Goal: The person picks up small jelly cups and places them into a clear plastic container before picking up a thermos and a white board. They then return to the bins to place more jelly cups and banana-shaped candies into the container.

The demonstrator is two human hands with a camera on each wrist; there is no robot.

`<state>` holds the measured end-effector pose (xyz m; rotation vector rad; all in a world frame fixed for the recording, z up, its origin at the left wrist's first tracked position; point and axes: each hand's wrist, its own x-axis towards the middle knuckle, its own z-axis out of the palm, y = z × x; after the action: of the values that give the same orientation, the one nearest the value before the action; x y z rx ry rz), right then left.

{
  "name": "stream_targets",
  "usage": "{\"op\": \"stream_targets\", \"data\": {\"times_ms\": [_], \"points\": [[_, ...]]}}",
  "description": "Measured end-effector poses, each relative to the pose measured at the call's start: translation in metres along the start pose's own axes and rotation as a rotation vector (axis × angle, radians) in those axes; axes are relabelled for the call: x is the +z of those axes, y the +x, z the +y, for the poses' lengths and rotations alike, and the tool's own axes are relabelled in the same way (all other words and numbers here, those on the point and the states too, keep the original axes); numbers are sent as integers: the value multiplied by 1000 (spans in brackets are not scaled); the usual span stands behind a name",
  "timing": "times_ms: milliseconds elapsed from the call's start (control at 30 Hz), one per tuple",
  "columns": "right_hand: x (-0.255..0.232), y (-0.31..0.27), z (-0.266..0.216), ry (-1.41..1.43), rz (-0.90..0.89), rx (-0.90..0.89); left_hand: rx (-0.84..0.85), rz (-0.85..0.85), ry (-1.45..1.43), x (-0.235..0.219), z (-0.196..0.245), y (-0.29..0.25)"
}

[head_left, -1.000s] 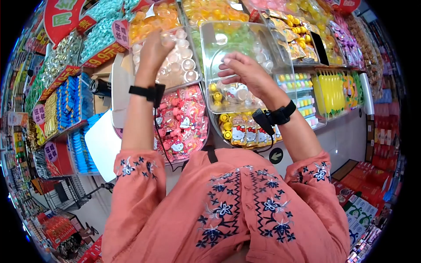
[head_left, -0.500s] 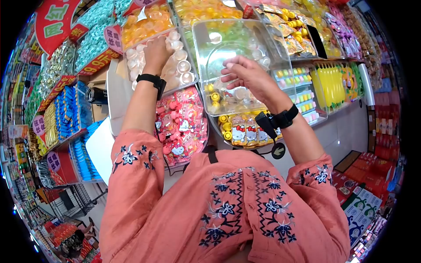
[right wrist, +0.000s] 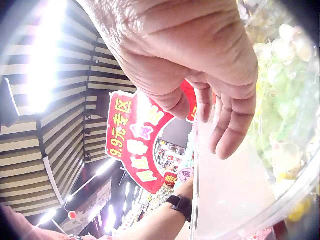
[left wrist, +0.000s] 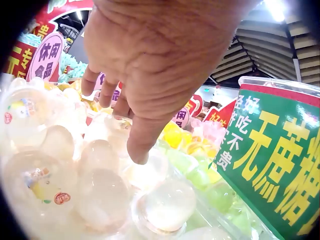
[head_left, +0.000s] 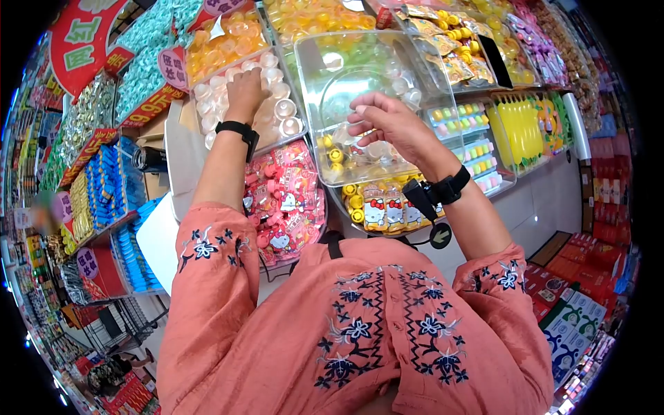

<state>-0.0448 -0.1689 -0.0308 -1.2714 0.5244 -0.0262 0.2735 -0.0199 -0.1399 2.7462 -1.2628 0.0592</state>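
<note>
No clear hold shows in the left hand: its fingers point down among smooth, domed cups, and whether it pinches one cannot be told. In the left wrist view the thumb lies against these translucent, whitish bulbs. The right hand is free of any grasp, fingers loosely bent, over the glassy plastic lid; whether it touches the lid is unclear.

From the left of the head frame, a glossy red sign curves at the upper left, with teal twisted wrappers beside it and shiny blue packets lower down. The whitish cups fill a bin at upper left of centre, below rounded orange cups and above crinkled pink pouches. At upper centre, the lid is a see-through sheet with rounded corners, its lower edge above yellow pouches. Farther right lie pastel sweets in rows, then slender yellow tubes, packed side by side.
</note>
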Motion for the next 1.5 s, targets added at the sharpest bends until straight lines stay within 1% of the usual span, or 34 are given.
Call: {"op": "stream_targets", "data": {"times_ms": [167, 267, 367, 467, 500, 567, 633, 667, 733, 800, 833, 933, 1000, 1067, 1100, 1200, 1233, 1333, 1367, 1467, 1500], "points": [[0, 0, 0, -1, 1, 1, 15, -4, 1, 5, -4, 0], [-7, 2, 0, -14, 1, -4, -6, -26, -25, -6, -3, -1], [-23, 1, -18, -54, 38, -30, 56, 117, -196, -30, -7, -2], [-52, 7, -43, -109, 107, -142, 85, 271, -395, -52, -9, -2], [-63, 12, -50, -196, 152, -190, 70, 288, -562, -69, 3, -8], [-80, 22, -65, -371, 236, -285, 32, 319, -894, -112, 38, -37], [-104, 48, -62, -548, 274, -312, 33, 277, -1147, -135, 67, -65], [-113, 61, -57, -636, 290, -324, 31, 255, -1272, -140, 80, -78], [-119, 79, -47, -889, 321, -366, 40, 239, -1415, -136, 102, -102], [-118, 95, -29, -1161, 373, -414, -25, 176, -1429, -127, 114, -125], [-117, 98, -24, -1181, 352, -463, -37, 169, -1422, -122, 119, -134], [-105, 111, -20, -1409, 318, -355, -87, 106, -1428, -118, 129, -159], [-102, 117, -19, -1424, 278, -283, -114, 37, -1485, -113, 132, -169], [-111, 132, -5, -1453, 274, -218, -123, 25, -1459, -115, 134, -175], [-117, 142, 7, -1509, 307, -259, -125, 26, -1459, -114, 135, -178], [-128, 153, 22, -1601, 293, -253, -121, 36, -1444, -116, 136, -183], [-130, 152, 27, -1599, 321, -338, -125, 32, -1433, -116, 136, -183], [-134, 153, 25, -1678, 265, -368, -116, 37, -1422, -114, 133, -182], [-134, 153, 25, -1677, 271, -388, -117, 34, -1428, -112, 132, -182], [-119, 136, -6, -1236, 235, -409, -132, 34, -1451, -108, 128, -179], [-106, 119, -25, -946, 153, -276, -136, 35, -1465, -106, 127, -176]]}}
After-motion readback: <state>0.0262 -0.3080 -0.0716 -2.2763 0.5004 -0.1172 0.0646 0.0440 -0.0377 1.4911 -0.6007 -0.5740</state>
